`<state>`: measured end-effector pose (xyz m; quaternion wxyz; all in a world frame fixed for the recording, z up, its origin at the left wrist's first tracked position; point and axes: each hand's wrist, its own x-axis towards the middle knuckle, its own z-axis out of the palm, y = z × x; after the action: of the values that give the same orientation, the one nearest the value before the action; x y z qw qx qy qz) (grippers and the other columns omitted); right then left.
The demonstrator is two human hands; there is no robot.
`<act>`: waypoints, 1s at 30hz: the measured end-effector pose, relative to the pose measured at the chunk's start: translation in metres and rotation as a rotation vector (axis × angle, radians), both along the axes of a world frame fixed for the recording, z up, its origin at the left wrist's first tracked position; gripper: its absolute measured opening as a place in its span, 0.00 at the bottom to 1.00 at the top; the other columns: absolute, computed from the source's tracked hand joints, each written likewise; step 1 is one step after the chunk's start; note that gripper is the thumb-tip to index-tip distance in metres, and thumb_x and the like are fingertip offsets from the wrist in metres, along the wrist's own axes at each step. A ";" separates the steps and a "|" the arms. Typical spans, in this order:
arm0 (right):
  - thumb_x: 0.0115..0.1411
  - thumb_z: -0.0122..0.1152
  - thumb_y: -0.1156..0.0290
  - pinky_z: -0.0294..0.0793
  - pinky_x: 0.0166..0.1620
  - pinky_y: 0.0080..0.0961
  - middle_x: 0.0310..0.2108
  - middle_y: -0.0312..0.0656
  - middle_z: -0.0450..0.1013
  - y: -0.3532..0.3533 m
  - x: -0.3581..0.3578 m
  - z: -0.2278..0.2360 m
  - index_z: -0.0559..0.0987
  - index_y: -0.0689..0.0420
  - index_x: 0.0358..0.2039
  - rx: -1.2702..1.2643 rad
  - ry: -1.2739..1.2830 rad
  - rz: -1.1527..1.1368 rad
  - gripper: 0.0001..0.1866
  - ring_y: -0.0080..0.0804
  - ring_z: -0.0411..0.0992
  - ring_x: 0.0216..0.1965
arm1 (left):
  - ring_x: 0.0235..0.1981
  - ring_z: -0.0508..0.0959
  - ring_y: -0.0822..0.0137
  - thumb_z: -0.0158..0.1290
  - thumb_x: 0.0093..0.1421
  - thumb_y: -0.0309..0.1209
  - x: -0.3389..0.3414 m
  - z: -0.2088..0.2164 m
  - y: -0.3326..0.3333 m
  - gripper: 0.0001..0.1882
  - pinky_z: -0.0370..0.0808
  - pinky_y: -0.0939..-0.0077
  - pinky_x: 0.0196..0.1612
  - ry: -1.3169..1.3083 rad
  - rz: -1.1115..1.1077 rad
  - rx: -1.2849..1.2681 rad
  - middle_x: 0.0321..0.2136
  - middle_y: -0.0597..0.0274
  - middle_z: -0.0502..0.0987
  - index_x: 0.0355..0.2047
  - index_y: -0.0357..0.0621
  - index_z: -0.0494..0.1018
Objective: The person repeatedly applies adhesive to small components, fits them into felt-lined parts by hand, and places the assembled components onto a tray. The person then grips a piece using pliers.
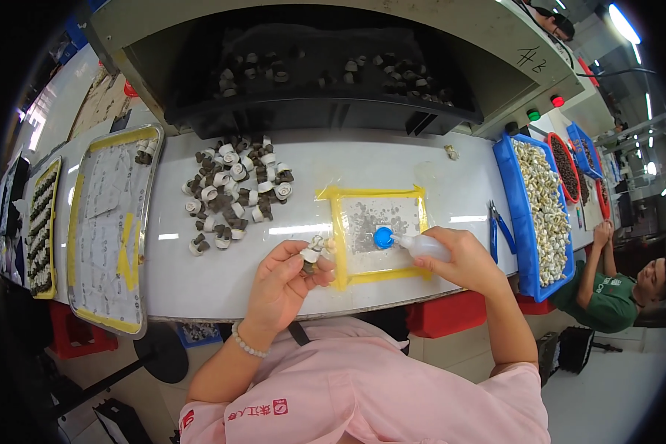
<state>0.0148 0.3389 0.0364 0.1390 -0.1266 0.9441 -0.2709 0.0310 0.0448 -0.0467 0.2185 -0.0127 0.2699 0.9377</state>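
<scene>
My left hand (275,287) is closed on a few small white and dark pieces (312,256), held by the fingertips at the left edge of a work mat (388,268) bordered with yellow tape. My right hand (470,260) grips a translucent squeeze bottle (428,248) lying nearly sideways over the mat. Its narrow nozzle points left, against a small round blue piece (383,237); I cannot tell whether that is a cap or a dish. Grey stains mark the mat around it. A loose pile of white and dark-brown pieces (237,177) lies to the left.
Beyond the mat, a black tray (333,115) with more pieces sits in a machine opening. At left lies a yellow-edged tray (100,222). Blue-handled pliers (502,228) rest beside a blue bin (529,259) of cream-coloured parts. A person in green (607,300) is at far right.
</scene>
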 end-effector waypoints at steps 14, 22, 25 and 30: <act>0.52 0.62 0.55 0.72 0.29 0.38 0.16 0.49 0.73 -0.009 -0.014 0.025 0.77 0.60 0.31 0.390 0.104 0.225 0.19 0.48 0.73 0.22 | 0.37 0.78 0.56 0.45 0.64 0.32 0.000 -0.002 0.000 0.14 0.75 0.63 0.43 0.004 -0.013 0.018 0.37 0.45 0.76 0.48 0.42 0.66; 0.51 0.63 0.56 0.71 0.28 0.38 0.15 0.49 0.71 -0.010 -0.017 0.026 0.75 0.60 0.27 0.406 0.118 0.259 0.18 0.48 0.73 0.21 | 0.37 0.78 0.57 0.43 0.63 0.25 -0.001 0.000 -0.001 0.12 0.74 0.62 0.44 -0.019 -0.023 0.100 0.37 0.46 0.77 0.47 0.40 0.67; 0.52 0.62 0.56 0.71 0.29 0.38 0.15 0.49 0.72 -0.009 -0.016 0.026 0.75 0.60 0.27 0.403 0.106 0.245 0.18 0.48 0.73 0.21 | 0.36 0.78 0.56 0.44 0.64 0.29 0.000 -0.001 0.000 0.13 0.75 0.62 0.43 -0.014 -0.017 0.061 0.37 0.45 0.77 0.47 0.41 0.67; 0.53 0.61 0.54 0.72 0.31 0.39 0.18 0.50 0.73 -0.003 -0.009 0.019 0.76 0.60 0.33 0.360 0.086 0.192 0.20 0.49 0.74 0.24 | 0.36 0.78 0.56 0.45 0.64 0.32 0.001 -0.003 -0.001 0.14 0.76 0.63 0.42 -0.008 -0.009 0.014 0.37 0.44 0.77 0.48 0.41 0.66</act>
<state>0.0054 0.3355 0.0557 0.1440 -0.2004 0.9659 -0.0780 0.0318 0.0440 -0.0498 0.2240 -0.0136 0.2626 0.9384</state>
